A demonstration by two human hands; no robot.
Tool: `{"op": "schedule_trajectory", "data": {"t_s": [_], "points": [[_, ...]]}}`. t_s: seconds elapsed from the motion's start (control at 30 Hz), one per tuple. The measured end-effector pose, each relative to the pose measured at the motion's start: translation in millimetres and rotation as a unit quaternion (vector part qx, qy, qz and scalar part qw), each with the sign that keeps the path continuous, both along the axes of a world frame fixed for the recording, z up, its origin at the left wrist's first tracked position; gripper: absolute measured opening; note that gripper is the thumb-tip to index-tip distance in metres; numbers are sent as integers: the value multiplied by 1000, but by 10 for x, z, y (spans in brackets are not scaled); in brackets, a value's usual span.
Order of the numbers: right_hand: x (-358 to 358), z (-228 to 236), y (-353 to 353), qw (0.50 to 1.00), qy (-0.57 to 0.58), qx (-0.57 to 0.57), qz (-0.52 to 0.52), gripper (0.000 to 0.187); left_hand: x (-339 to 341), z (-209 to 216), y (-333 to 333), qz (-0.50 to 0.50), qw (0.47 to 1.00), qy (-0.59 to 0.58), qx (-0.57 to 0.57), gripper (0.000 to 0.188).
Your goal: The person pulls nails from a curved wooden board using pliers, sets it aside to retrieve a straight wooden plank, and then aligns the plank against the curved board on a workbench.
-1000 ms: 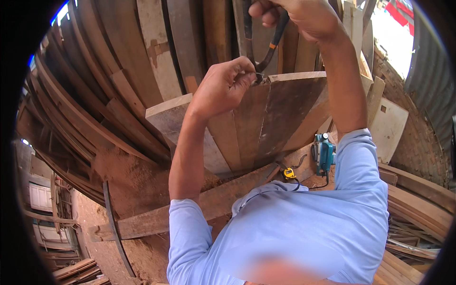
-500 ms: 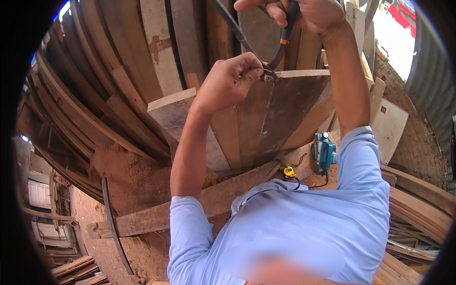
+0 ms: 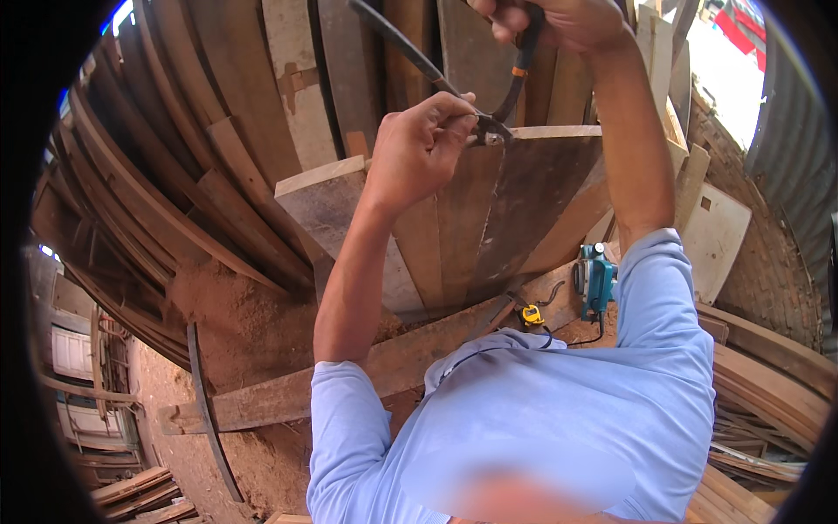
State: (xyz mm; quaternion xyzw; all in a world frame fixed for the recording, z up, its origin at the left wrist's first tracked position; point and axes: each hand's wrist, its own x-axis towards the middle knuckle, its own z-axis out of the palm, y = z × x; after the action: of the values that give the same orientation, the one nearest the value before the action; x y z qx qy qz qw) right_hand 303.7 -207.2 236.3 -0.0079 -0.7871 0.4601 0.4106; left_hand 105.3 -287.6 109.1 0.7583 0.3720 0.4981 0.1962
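Long-handled pincers (image 3: 521,73) with dark handles and orange bands have their jaws at the top edge of a wooden board panel (image 3: 534,196). My right hand (image 3: 583,24) is closed round the right handle, partly cut off by the picture's upper edge. The other handle slants up to the left, its grip free of any hand. Beside the jaws, my left hand (image 3: 417,157) is closed, thumb and forefinger pinched together. What it pinches, if anything, is too small to make out. The panel leans upright in front of me, made of several brown and grey boards.
Tall planks (image 3: 218,79) lean behind the panel. A teal electric planer (image 3: 597,281) and a yellow tape measure (image 3: 531,315) lie near a long beam (image 3: 271,407). Sawdust (image 3: 231,319) is heaped at left, by a curved dark strip (image 3: 208,406). More boards (image 3: 777,367) are stacked at right.
The pincers' left handle has swung out to the left, so the handles stand wider apart. My left hand has shifted slightly left, and my right hand slightly up.
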Motion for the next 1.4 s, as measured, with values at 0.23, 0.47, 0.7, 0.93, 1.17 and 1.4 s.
{"op": "schedule_trajectory", "data": {"t_s": [0.23, 0.47, 0.7, 0.93, 1.17, 1.4], "points": [[-39, -128, 49, 981, 84, -168, 40, 27, -5, -22, -35, 10, 1000, -2, 17, 7], [-46, -152, -161, 979, 136, -143, 46, 40, 18, 17, -97, -17, 1000, 7, 16, 7], [-48, -95, -24, 972, 29, -76, 220, 67, 4, 42, -48, -53, 998, 19, 37, 7], [-233, -3, -111, 974, -42, -59, 215, 72, -68, 27, -64, -64, 996, 61, 26, 6], [-302, 29, -180, 972, -62, -55, 219, 77, -114, 27, -89, -61, 996, 62, 31, 6], [-276, -40, -175, 966, -51, -73, 243, 74, -118, -4, -61, -50, 997, 38, 33, 5]]}}
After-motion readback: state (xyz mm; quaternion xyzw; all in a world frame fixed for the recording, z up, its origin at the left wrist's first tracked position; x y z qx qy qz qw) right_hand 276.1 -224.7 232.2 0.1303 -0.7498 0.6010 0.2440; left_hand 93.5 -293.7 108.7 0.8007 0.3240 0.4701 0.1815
